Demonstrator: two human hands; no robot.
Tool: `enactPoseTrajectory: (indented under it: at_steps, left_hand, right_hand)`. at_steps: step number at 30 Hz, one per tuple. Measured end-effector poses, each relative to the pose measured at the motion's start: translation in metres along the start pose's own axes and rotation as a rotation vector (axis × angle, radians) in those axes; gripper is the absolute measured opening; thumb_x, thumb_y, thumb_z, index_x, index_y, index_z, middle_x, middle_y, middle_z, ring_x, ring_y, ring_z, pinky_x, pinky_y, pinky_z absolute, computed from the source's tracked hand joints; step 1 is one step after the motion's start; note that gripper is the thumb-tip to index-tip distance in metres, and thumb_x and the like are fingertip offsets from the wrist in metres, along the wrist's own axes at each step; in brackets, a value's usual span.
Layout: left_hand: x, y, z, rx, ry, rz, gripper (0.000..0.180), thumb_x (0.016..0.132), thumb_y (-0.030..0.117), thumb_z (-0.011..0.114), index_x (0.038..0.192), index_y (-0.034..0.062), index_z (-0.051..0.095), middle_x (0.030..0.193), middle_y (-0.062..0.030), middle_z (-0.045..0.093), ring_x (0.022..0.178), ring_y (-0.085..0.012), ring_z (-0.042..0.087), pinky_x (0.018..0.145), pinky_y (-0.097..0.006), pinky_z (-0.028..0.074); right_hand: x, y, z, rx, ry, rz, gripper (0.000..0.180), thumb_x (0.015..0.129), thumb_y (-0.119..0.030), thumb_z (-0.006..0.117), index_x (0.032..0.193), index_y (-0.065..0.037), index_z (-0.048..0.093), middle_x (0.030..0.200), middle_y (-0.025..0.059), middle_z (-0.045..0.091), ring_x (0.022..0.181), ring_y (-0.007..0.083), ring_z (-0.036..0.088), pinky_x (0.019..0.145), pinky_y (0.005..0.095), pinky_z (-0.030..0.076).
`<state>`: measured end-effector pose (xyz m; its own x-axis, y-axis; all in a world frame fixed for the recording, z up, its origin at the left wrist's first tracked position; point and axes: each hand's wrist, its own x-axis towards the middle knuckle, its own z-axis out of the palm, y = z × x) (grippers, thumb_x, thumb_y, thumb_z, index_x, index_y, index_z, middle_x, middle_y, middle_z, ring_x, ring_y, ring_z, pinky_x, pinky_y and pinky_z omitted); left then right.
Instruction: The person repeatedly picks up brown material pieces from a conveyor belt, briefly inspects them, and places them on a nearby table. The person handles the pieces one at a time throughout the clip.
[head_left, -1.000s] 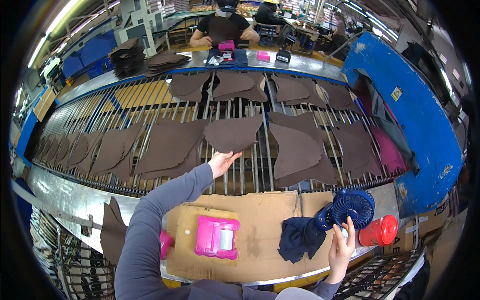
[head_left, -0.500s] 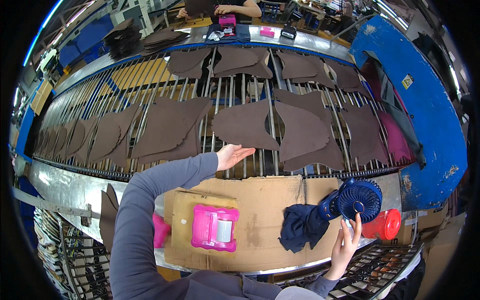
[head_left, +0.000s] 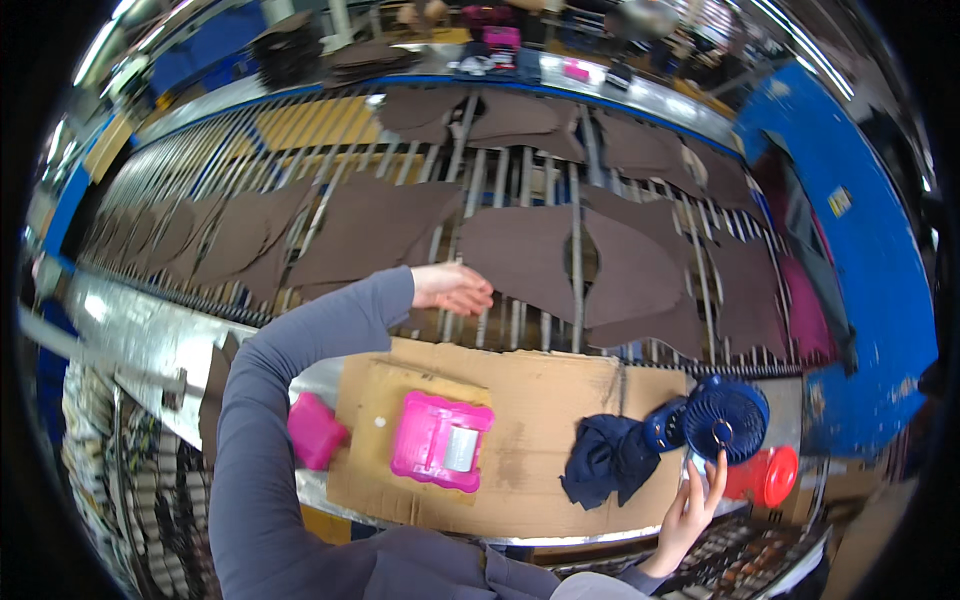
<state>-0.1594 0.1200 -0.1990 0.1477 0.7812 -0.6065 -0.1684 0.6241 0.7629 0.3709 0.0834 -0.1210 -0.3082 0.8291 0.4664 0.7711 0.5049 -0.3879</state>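
My left hand (head_left: 452, 289) reaches over the metal rollers, slightly blurred, its fingers stretched out and somewhat bent, holding nothing. Just beyond it lies a dark brown scallop-edged sheet piece (head_left: 520, 255); whether they touch I cannot tell. My right hand (head_left: 684, 520) is at the lower right with its fingers apart, a fingertip at the front grille of a small blue fan (head_left: 724, 422). Beside the fan lies a crumpled navy cloth (head_left: 608, 460). A pink tray-like device with a pale roller (head_left: 440, 442) sits on a cardboard sheet (head_left: 535, 400).
Brown pieces (head_left: 375, 235) lie in overlapping rows across the rollers. A blue machine housing (head_left: 850, 260) stands at the right. A red container (head_left: 775, 475) is beside the fan, and a pink object (head_left: 314, 430) sits near my left forearm. More brown stacks (head_left: 370, 62) rest on the far ledge.
My left hand has drawn slightly left and up, its fingers bending more. My right hand keeps its place at the fan. The whole view has shifted and tilted a little.
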Motion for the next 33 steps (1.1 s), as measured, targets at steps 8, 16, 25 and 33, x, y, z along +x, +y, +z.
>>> enactPoseTrajectory:
  at_steps: [8, 16, 25, 33]
  left_hand:
    - [-0.107, -0.069, -0.201, 0.279, 1.065, 0.223, 0.045, 0.086, 0.033, 0.067, 0.121, 0.006, 0.06, 0.114, -0.0083, 0.063, 0.106, -0.0209, 0.057, 0.092, -0.034, 0.044]
    - [-0.089, -0.085, -0.212, 0.629, 1.267, -0.115, 0.091, 0.064, 0.055, 0.079, 0.13, -0.0005, 0.051, 0.136, -0.0231, 0.047, 0.128, -0.0342, 0.042, 0.107, -0.041, 0.035]
    - [-0.059, -0.051, -0.162, 0.657, 1.33, -0.239, 0.1, 0.055, 0.052, 0.086, 0.133, 0.003, 0.047, 0.138, -0.0172, 0.042, 0.131, -0.0331, 0.036, 0.106, -0.045, 0.033]
    - [-0.052, -0.028, -0.13, 0.543, 1.375, -0.27, 0.073, 0.06, 0.04, 0.087, 0.118, 0.0048, 0.06, 0.127, -0.0126, 0.058, 0.126, -0.0281, 0.046, 0.104, -0.039, 0.038]
  right_hand:
    - [0.0, 0.005, 0.01, 0.026, -0.052, -0.04, 0.03, 0.087, 0.006, 0.05, 0.114, -0.001, 0.061, 0.145, 0.0177, 0.038, 0.114, 0.0335, 0.051, 0.094, 0.0401, 0.043]
    - [0.007, -0.008, 0.017, 0.027, -0.084, -0.065, 0.029, 0.087, 0.0, 0.05, 0.115, -0.001, 0.06, 0.143, 0.019, 0.039, 0.115, 0.035, 0.05, 0.095, 0.042, 0.042]
    - [0.004, -0.012, 0.017, 0.012, -0.108, -0.085, 0.031, 0.087, -0.006, 0.051, 0.116, 0.0, 0.059, 0.142, 0.0204, 0.04, 0.117, 0.0367, 0.048, 0.096, 0.0441, 0.041]
    - [0.008, -0.017, 0.019, 0.022, -0.134, -0.106, 0.034, 0.086, -0.012, 0.052, 0.117, 0.001, 0.058, 0.14, 0.0217, 0.041, 0.118, 0.0382, 0.047, 0.097, 0.0459, 0.04]
